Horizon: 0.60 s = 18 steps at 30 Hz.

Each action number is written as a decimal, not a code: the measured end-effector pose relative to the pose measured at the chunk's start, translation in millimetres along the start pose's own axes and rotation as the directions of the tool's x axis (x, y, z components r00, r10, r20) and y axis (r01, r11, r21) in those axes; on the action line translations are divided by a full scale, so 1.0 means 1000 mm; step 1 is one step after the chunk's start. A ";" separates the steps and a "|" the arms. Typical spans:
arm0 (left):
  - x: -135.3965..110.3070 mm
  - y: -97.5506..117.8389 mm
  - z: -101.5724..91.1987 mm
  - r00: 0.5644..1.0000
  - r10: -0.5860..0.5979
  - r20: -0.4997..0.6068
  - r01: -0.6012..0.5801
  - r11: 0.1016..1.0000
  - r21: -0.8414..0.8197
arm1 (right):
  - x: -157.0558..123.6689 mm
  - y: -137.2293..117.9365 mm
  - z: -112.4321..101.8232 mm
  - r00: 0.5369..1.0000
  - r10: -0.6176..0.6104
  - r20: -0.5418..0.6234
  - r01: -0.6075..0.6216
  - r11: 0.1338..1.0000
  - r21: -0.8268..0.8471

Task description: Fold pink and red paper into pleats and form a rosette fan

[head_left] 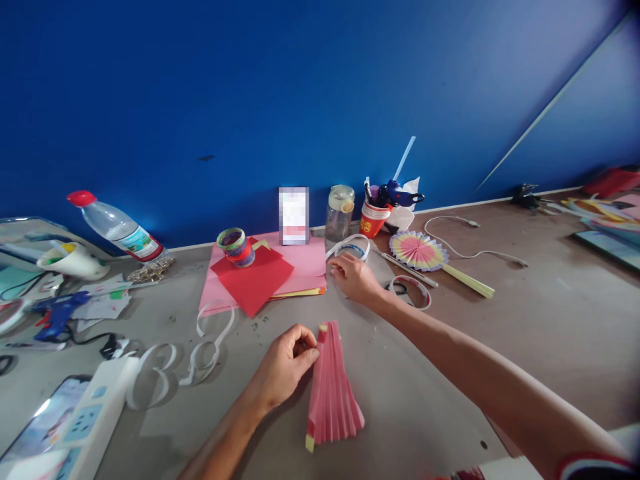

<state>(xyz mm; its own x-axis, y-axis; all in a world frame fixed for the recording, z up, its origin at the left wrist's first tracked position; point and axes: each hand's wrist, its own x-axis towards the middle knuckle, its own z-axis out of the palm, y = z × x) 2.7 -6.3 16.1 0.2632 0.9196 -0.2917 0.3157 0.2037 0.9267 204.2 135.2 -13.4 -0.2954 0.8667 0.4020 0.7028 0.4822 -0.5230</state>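
My left hand (286, 363) pinches the narrow top end of a pink pleated paper fan (333, 393) that lies on the grey table. My right hand (354, 277) reaches forward and closes its fingers on a white roll of double-sided tape (350, 248) beside the pink paper stack (300, 263). A red paper sheet (253, 280) lies on that stack, with a roll of coloured tape (235, 245) at its far corner.
A finished round paper fan (419, 251) with a yellow stick lies right of the tape. A red cup of tools (375, 217), a glass jar (340, 212), a water bottle (117, 230), a blue glue gun (55, 313), a power strip (83, 427) and a phone (47, 417) surround the work area.
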 end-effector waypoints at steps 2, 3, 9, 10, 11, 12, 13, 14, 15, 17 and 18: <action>0.000 0.001 0.000 1.000 -0.004 0.005 0.004 1.000 -0.011 | 0.001 0.002 -0.007 0.999 0.004 -0.036 -0.003 1.000 0.020; 0.000 0.001 0.000 1.000 -0.005 0.008 0.005 1.000 -0.013 | 0.001 0.003 -0.011 0.999 0.007 -0.050 -0.005 1.000 0.028; -0.001 0.008 -0.003 0.999 -0.002 0.053 0.001 1.000 0.008 | -0.004 0.008 -0.038 0.989 0.082 -0.122 -0.071 0.993 0.093; -0.001 0.009 -0.003 0.999 -0.005 0.053 0.004 1.000 0.026 | -0.006 0.008 -0.042 0.986 0.100 -0.131 -0.088 0.991 0.098; -0.001 0.010 -0.003 0.999 -0.009 0.050 0.007 0.999 0.043 | -0.008 0.008 -0.044 0.984 0.114 -0.138 -0.100 0.990 0.098; -0.001 0.010 -0.003 0.999 -0.013 0.045 0.010 0.998 0.057 | -0.010 0.007 -0.046 0.982 0.123 -0.145 -0.110 0.989 0.098; 0.000 0.010 -0.003 0.999 -0.012 0.038 0.009 0.998 0.067 | -0.012 0.006 -0.048 0.980 0.126 -0.151 -0.113 0.989 0.097; 0.000 0.010 -0.003 0.999 -0.007 0.035 0.005 0.997 0.073 | -0.014 0.005 -0.048 0.981 0.124 -0.152 -0.110 0.989 0.098; 0.000 0.010 -0.003 0.999 0.001 0.033 -0.003 0.997 0.079 | -0.016 0.004 -0.048 0.982 0.119 -0.149 -0.105 0.989 0.101; 0.001 0.009 -0.003 1.000 0.011 0.025 -0.014 0.996 0.088 | -0.020 0.000 -0.047 0.985 0.111 -0.134 -0.096 0.989 0.112; 0.001 0.009 -0.002 1.000 0.014 0.018 -0.015 0.996 0.090 | -0.021 -0.002 -0.046 0.987 0.108 -0.123 -0.093 0.989 0.118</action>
<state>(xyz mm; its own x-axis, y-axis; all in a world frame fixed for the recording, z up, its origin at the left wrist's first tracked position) 3.5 -2.9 25.1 0.2836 0.9162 -0.2832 0.3924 0.1585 0.9060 238.8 109.9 13.2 -0.1360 0.8912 0.4328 0.6457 0.4111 -0.6435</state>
